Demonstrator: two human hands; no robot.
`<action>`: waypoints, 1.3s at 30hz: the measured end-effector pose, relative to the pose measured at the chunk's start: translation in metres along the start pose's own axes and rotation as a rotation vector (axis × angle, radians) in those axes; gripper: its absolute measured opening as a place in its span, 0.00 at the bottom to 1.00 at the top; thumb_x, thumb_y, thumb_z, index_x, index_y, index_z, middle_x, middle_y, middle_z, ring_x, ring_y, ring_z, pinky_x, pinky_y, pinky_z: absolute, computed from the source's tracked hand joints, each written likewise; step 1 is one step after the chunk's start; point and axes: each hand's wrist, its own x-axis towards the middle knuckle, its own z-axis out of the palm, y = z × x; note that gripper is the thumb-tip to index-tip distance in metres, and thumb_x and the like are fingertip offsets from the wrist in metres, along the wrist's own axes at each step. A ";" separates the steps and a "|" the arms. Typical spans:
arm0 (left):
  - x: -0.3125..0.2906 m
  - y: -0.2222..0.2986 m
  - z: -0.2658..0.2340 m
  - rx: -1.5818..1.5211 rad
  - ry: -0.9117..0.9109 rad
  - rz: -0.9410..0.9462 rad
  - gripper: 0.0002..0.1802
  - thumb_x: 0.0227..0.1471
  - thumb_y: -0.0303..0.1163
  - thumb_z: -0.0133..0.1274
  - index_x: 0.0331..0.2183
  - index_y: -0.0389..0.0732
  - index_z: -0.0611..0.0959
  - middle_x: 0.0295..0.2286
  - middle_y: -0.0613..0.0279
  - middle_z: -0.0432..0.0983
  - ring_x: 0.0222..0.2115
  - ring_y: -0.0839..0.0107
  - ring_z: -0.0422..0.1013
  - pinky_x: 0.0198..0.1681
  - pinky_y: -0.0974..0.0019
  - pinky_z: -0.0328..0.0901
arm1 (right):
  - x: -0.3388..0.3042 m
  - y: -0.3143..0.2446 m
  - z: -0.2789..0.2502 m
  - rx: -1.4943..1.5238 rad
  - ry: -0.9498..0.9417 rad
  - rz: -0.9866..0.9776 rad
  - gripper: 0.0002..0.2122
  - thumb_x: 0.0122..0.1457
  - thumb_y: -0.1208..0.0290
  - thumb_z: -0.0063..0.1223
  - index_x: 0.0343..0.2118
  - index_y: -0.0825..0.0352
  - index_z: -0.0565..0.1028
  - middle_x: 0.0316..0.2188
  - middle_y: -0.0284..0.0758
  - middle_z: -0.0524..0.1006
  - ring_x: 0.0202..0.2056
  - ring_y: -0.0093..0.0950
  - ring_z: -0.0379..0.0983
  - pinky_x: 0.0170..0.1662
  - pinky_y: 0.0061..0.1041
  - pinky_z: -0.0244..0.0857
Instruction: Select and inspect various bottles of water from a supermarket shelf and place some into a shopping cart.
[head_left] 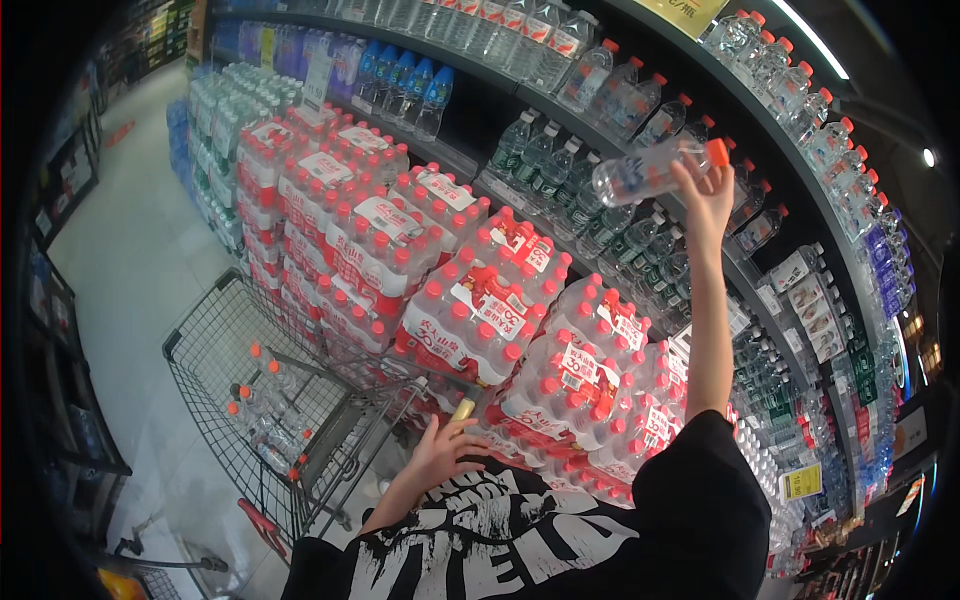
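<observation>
A: What are the right hand's (708, 180) fingers doing?

B: They're wrapped around a clear plastic bottle (640, 174) at its neck end, by the orange-red cap. The arm is stretched out to the far right, holding the bottle nearly level before the shelves.

A: Can you read its label?

B: Too blurred; I only get bluish and reddish marks on see-through plastic.

A: And the left hand (437, 455)?

B: Nearer, fingers spread and slightly bent, just beside a yellowish cylinder (462, 409). I can't tell if they touch.

A: Next to that?

B: Bulk packs (487, 310) of red-capped bottles, stacked in the middle, with red-and-white printed wrap. Left of them stands a wire cart (190, 345), with several orange-red-capped bottles (268, 425) lying in it.

A: Further off?

B: Shelves on the far side: green-labelled bottles (550, 165), blue-capped bottles (425, 92) further left, and 1 yellow price tag (801, 482) on the near right. The black shirt (500, 530) carries big white lettering.
</observation>
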 end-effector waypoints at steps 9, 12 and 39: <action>0.002 0.004 0.000 -0.096 -0.006 0.013 0.40 0.53 0.64 0.22 0.52 0.39 0.60 0.41 0.43 0.68 0.42 0.57 0.66 0.46 0.53 0.60 | 0.166 0.092 0.030 -0.448 0.097 -0.291 0.33 0.40 0.57 0.67 0.45 0.71 0.63 0.40 0.44 0.73 0.41 0.32 0.72 0.42 0.27 0.66; 0.004 -0.001 -0.008 -0.170 -0.127 0.013 0.39 0.53 0.62 0.24 0.53 0.41 0.60 0.43 0.44 0.67 0.44 0.58 0.65 0.48 0.55 0.58 | 0.186 0.127 0.045 -0.503 0.096 -0.264 0.34 0.38 0.55 0.67 0.45 0.70 0.64 0.41 0.43 0.73 0.39 0.32 0.73 0.42 0.27 0.66; 0.009 -0.009 -0.010 -0.205 -0.138 0.035 0.38 0.55 0.60 0.23 0.54 0.40 0.59 0.45 0.46 0.65 0.45 0.61 0.64 0.48 0.61 0.58 | 0.260 0.241 0.064 -0.571 -0.141 0.098 0.41 0.37 0.51 0.66 0.52 0.71 0.62 0.47 0.40 0.70 0.48 0.28 0.67 0.50 0.24 0.59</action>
